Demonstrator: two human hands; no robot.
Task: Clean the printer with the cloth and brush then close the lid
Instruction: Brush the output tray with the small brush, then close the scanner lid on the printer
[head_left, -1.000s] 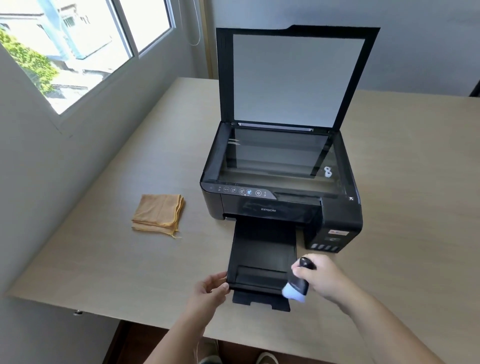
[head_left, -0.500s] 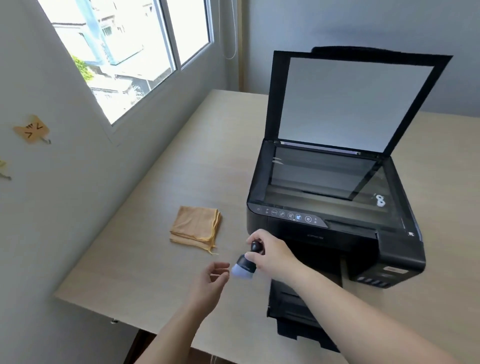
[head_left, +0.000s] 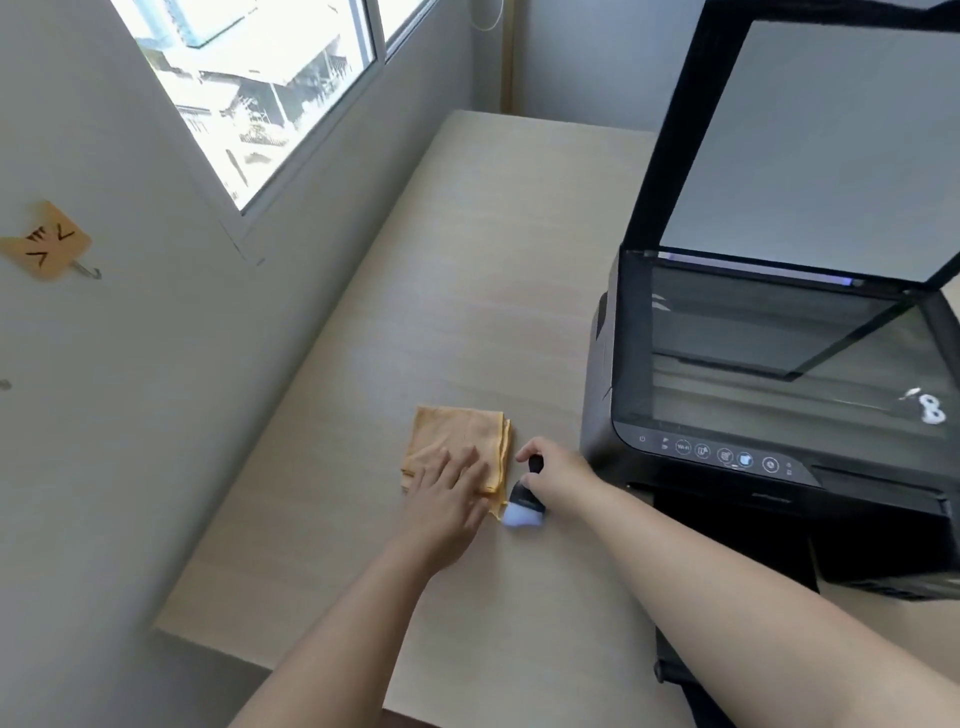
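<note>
A folded orange cloth (head_left: 460, 441) lies flat on the pale wooden table (head_left: 467, 260), close to the table's left edge and roughly midway between its near and far edges. The left hand (head_left: 447, 493) rests palm down on the near half of the cloth, its fingers straight and slightly spread, pointing toward the far edge; nothing is curled around the fabric.

Just beside the cloth's right edge, the right hand (head_left: 558, 475) grips a small brush (head_left: 525, 501). The fingers and thumb are wrapped around its black handle, so only the top of the handle and the lower collar show. The brush tilts with its pale bluish-white bristles pointing down toward the near edge, at or just above the tabletop next to the cloth's near right corner; contact with the table cannot be told.

The black printer (head_left: 779, 467) stands on the right part of the table, well clear of the cloth. Its lid (head_left: 810, 140) stands open and nearly upright, the pale grey inner pad facing the camera. Below it the scanner glass (head_left: 769, 353) lies exposed, with a small white mark near its right side. A row of buttons runs along the front left of the printer. The black paper tray (head_left: 727, 670) extends toward the near edge.

A window (head_left: 270, 83) sits in the wall to the left, and a small orange cat-face hook (head_left: 47, 241) hangs on that wall.
</note>
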